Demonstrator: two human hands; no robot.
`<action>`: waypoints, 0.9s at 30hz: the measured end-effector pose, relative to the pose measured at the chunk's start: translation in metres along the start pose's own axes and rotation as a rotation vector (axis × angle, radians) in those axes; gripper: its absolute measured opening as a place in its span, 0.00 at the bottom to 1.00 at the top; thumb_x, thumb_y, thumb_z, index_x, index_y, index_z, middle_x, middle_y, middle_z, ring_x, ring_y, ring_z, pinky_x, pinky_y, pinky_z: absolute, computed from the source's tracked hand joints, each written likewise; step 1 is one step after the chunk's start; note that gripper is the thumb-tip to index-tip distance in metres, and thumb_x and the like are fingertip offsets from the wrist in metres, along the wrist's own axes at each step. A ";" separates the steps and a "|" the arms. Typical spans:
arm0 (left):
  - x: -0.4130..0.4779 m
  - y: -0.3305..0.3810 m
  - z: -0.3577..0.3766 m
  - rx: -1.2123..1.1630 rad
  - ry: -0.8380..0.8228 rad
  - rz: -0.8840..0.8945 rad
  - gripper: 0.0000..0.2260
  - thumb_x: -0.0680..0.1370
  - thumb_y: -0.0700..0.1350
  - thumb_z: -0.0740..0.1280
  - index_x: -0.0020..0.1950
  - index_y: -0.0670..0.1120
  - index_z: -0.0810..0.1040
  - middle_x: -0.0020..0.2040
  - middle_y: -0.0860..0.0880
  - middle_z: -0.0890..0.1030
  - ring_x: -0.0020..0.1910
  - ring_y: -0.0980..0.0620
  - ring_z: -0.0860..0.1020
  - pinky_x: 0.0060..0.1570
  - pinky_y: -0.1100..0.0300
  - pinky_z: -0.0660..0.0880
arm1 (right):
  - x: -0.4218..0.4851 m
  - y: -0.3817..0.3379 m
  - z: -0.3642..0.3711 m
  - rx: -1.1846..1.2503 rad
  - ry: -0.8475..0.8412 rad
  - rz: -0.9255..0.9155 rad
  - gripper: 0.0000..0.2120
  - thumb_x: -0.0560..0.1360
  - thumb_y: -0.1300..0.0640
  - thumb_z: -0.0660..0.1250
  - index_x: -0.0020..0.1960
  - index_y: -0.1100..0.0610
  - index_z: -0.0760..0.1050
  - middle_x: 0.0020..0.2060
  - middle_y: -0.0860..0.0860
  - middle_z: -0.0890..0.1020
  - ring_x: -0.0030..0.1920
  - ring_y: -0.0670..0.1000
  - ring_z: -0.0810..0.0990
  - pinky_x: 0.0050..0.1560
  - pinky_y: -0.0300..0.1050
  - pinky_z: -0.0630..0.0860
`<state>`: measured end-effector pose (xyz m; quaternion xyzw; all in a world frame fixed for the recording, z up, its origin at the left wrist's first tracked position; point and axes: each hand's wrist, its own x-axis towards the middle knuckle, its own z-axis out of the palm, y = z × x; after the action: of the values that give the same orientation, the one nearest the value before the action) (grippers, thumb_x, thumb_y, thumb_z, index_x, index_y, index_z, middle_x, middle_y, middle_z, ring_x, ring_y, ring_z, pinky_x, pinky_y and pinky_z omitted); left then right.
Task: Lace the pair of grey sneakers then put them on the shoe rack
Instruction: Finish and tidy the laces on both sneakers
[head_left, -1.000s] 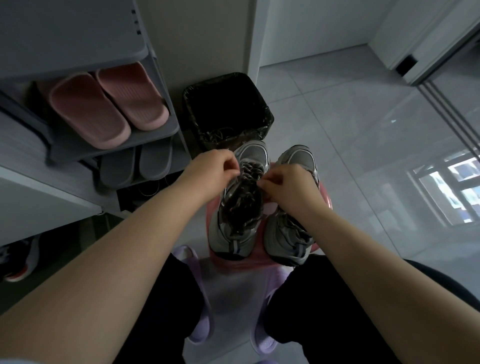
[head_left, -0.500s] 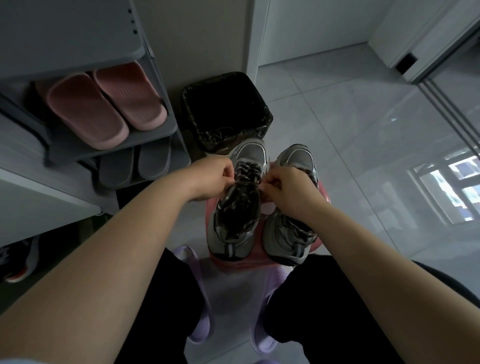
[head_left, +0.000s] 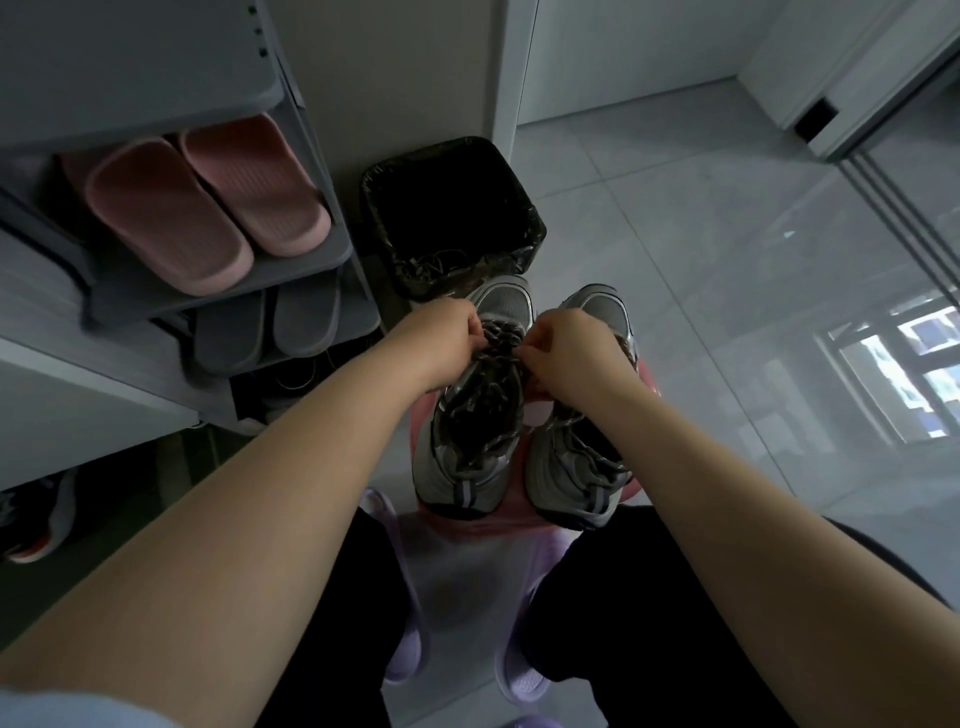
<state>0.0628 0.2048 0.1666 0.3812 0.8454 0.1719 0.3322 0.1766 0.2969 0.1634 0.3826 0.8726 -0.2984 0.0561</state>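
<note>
Two grey sneakers stand side by side on a pink stool (head_left: 644, 379) in front of me, toes pointing away. Over the left sneaker (head_left: 470, 441) both hands work at the dark lace (head_left: 496, 338) near the toe end. My left hand (head_left: 441, 343) pinches the lace on the shoe's left side, fingers curled. My right hand (head_left: 566, 353) pinches the lace on its right side and covers part of the right sneaker (head_left: 576, 467). The grey shoe rack (head_left: 291, 270) stands at the left.
Pink slippers (head_left: 208, 208) fill the rack's upper shelf, grey slippers (head_left: 270, 327) the shelf below. A black-lined bin (head_left: 452, 218) stands just beyond the sneakers. My feet wear purple slippers (head_left: 405, 639). Another shoe (head_left: 31, 519) lies at far left. Tiled floor stretches to the right.
My left hand has shifted slightly left then back toward the toe end of the laces. Both hands stay on the left sneaker's lace; the sneakers have not moved.
</note>
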 end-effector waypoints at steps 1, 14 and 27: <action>0.000 0.000 0.000 0.034 -0.011 -0.011 0.04 0.79 0.41 0.62 0.50 0.44 0.75 0.43 0.49 0.73 0.41 0.52 0.71 0.34 0.61 0.64 | -0.001 0.002 -0.001 -0.004 -0.013 -0.019 0.06 0.75 0.57 0.64 0.46 0.59 0.77 0.39 0.50 0.78 0.41 0.51 0.76 0.41 0.40 0.68; 0.001 -0.005 -0.004 -0.220 -0.018 -0.121 0.05 0.79 0.46 0.61 0.44 0.47 0.71 0.48 0.43 0.78 0.49 0.43 0.78 0.52 0.44 0.77 | 0.010 0.013 -0.005 0.354 -0.021 0.059 0.12 0.76 0.56 0.65 0.41 0.63 0.80 0.36 0.56 0.84 0.39 0.54 0.83 0.47 0.51 0.81; 0.013 0.004 -0.001 0.001 -0.020 -0.078 0.09 0.79 0.45 0.62 0.40 0.46 0.68 0.35 0.51 0.69 0.41 0.49 0.71 0.31 0.63 0.62 | 0.016 -0.002 -0.002 0.045 0.025 0.114 0.10 0.72 0.52 0.70 0.39 0.59 0.81 0.32 0.53 0.79 0.34 0.51 0.76 0.26 0.37 0.65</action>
<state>0.0575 0.2170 0.1639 0.3500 0.8564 0.1546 0.3467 0.1645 0.3069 0.1613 0.4364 0.8431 -0.3096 0.0535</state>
